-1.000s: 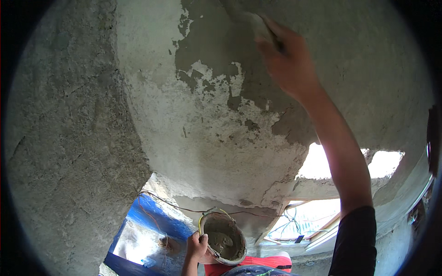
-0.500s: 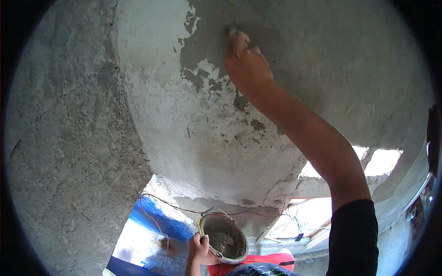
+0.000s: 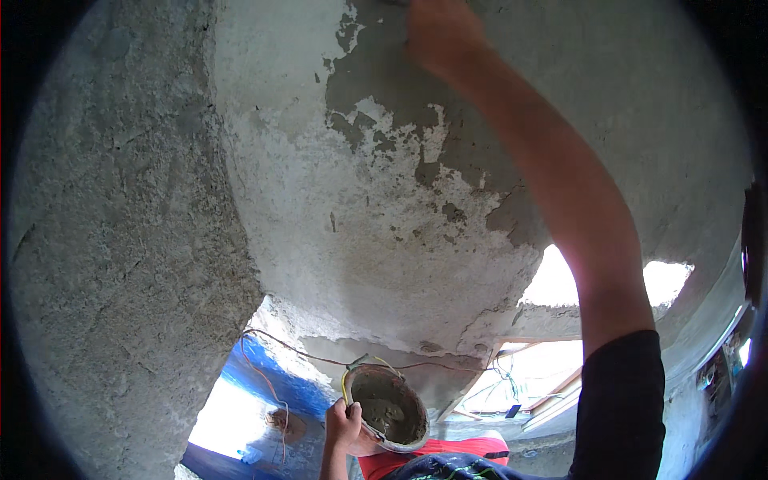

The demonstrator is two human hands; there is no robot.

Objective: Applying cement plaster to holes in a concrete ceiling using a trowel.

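Note:
My right hand [image 3: 444, 36] is raised to the top of the view, against the plastered wall [image 3: 560, 72], where fresh darker grey plaster borders a patchy whitish coat. Its fingers are wrapped round a trowel, of which only a dark sliver [image 3: 392, 3] shows at the upper edge. My left hand [image 3: 344, 424] grips the bucket [image 3: 374, 400] at its left side, by the yellow handle. Wet grey mortar lies inside the bucket, which is held low in front of my red shorts [image 3: 472, 452].
A rough concrete surface [image 3: 120, 240] fills the left. Loose wires [image 3: 304, 352] run along below. Bright openings [image 3: 552, 276] and a framed window [image 3: 520, 376] with tangled cables are at the lower right. A blue-painted area [image 3: 264, 360] shows at the lower left.
My right hand moved down and left between the first two frames, then back up to the top edge now. My left hand and the bucket stay about the same.

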